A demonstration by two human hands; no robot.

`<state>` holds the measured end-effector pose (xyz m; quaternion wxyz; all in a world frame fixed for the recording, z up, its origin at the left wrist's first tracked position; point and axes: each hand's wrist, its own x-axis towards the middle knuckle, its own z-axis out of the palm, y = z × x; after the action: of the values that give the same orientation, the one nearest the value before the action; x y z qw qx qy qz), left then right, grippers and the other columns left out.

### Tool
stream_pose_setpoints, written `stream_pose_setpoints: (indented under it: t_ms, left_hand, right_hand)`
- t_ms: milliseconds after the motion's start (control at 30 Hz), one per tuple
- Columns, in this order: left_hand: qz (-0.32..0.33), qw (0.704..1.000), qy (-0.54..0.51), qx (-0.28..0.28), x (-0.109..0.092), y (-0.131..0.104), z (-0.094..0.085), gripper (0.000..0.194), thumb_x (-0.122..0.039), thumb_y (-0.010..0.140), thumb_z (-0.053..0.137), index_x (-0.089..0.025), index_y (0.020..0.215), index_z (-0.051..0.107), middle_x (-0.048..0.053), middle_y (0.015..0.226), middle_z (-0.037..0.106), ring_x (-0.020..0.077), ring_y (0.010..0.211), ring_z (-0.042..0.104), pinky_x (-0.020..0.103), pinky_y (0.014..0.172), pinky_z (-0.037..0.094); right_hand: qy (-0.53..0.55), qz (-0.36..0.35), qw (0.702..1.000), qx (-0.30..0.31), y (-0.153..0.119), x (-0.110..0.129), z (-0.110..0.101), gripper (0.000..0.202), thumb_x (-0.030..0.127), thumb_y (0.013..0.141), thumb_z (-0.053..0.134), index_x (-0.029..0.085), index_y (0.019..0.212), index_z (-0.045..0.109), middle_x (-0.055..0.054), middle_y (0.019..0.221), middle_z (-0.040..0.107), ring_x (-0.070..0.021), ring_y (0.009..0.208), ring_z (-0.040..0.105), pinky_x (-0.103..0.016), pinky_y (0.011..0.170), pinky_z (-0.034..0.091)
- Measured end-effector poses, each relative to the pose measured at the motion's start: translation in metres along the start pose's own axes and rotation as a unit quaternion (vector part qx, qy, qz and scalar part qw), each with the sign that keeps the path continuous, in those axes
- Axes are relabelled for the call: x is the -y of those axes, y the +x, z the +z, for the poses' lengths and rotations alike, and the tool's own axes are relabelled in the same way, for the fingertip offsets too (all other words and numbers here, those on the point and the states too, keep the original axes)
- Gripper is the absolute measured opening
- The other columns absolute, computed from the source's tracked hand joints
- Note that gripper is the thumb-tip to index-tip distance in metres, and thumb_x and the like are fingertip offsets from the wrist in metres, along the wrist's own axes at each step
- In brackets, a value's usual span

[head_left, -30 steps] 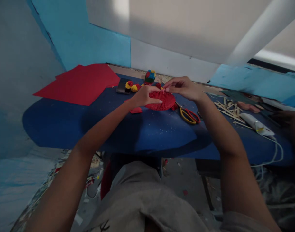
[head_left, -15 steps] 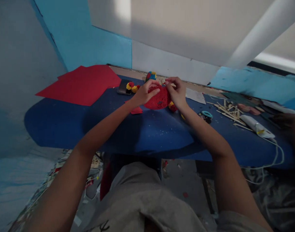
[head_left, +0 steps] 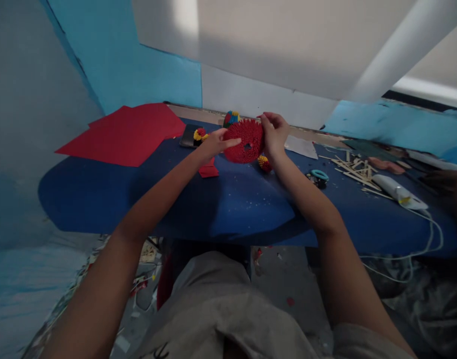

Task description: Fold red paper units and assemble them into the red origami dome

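Note:
A round red model of many small folded paper pieces is held tilted above the blue table, and a small dark hole shows near its middle. My left hand grips its left side, with the thumb laid across the front. At its upper right edge, my right hand pinches a small red paper piece. A red and yellow folded-paper piece lies below the model. Behind it stands a blue, yellow and red folded-paper piece. Small red paper pieces lie below my left hand.
Large red paper sheets cover the left of the blue table. A phone bears another yellow and red piece. To the right are wooden sticks, a white glue gun with its cord, and another person's hand.
The red model has tipped up, so more of its spiky face shows. My left hand has moved slightly left and down, and my right hand has risen a little at the model's edge.

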<state>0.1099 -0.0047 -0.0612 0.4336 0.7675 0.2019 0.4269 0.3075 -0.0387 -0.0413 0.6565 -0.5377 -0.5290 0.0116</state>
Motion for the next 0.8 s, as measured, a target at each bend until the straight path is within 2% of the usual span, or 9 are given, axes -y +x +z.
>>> stream_pose_setpoints:
  t_ms: [100, 233, 367, 500, 667, 800]
  left_hand:
    - [-0.055, 0.994, -0.089, 0.007, -0.007, -0.003, -0.001, 0.050, -0.044, 0.069, 0.079, -0.016, 0.107, 0.062, 0.012, 0.101, 0.073, 0.0235, 0.089, 0.070, 0.035, 0.072, 0.059]
    - [-0.060, 0.987, -0.148, -0.025, -0.009, -0.001, -0.005, 0.050, -0.033, 0.064, 0.080, -0.016, 0.108, 0.061, 0.012, 0.109, 0.071, 0.0242, 0.096, 0.069, 0.036, 0.079, 0.059]
    - [-0.043, 0.988, -0.141, -0.036, -0.007, 0.001, -0.005, 0.058, -0.038, 0.061, 0.081, -0.014, 0.109, 0.060, 0.014, 0.113, 0.070, 0.0251, 0.101, 0.068, 0.038, 0.086, 0.058]
    - [-0.036, 0.983, -0.172, -0.045, -0.006, 0.002, -0.007, 0.065, -0.043, 0.056, 0.082, -0.014, 0.110, 0.059, 0.015, 0.117, 0.068, 0.0245, 0.102, 0.068, 0.037, 0.088, 0.056]
    - [-0.044, 0.981, -0.189, -0.016, -0.009, 0.002, -0.012, 0.059, -0.046, 0.061, 0.080, -0.018, 0.111, 0.063, 0.013, 0.120, 0.068, 0.0258, 0.107, 0.065, 0.040, 0.089, 0.054]
    - [-0.043, 0.977, -0.208, 0.004, -0.012, 0.001, -0.015, 0.050, -0.041, 0.066, 0.077, -0.019, 0.109, 0.064, 0.009, 0.119, 0.069, 0.0242, 0.111, 0.063, 0.038, 0.092, 0.051]
  right_hand:
    - [0.005, 0.013, 1.000, 0.015, 0.003, -0.012, 0.002, 0.063, 0.075, 0.081, 0.044, 0.022, 0.107, 0.064, -0.009, 0.108, 0.065, -0.0208, 0.104, 0.063, -0.037, 0.087, 0.053]
    - [0.029, 0.025, 0.997, 0.065, 0.004, -0.026, 0.004, 0.072, 0.083, 0.076, 0.041, 0.024, 0.112, 0.061, -0.010, 0.111, 0.064, -0.0218, 0.100, 0.063, -0.037, 0.080, 0.054]
    - [0.075, 0.072, 0.994, 0.034, 0.001, -0.032, 0.005, 0.070, 0.082, 0.073, 0.049, 0.023, 0.109, 0.061, -0.010, 0.107, 0.065, -0.0220, 0.099, 0.064, -0.036, 0.080, 0.053]
    - [0.089, 0.102, 0.989, 0.062, -0.002, -0.035, 0.005, 0.068, 0.079, 0.074, 0.051, 0.022, 0.110, 0.058, -0.011, 0.108, 0.065, -0.0219, 0.095, 0.065, -0.035, 0.074, 0.054]
    - [0.108, 0.072, 0.988, 0.087, -0.002, -0.038, 0.008, 0.070, 0.081, 0.073, 0.048, 0.022, 0.110, 0.057, -0.012, 0.115, 0.065, -0.0230, 0.105, 0.064, -0.039, 0.086, 0.054]
    - [0.167, 0.102, 0.977, 0.087, -0.002, -0.031, 0.007, 0.063, 0.078, 0.069, 0.057, 0.023, 0.101, 0.059, -0.010, 0.111, 0.067, -0.0239, 0.104, 0.064, -0.042, 0.090, 0.052]
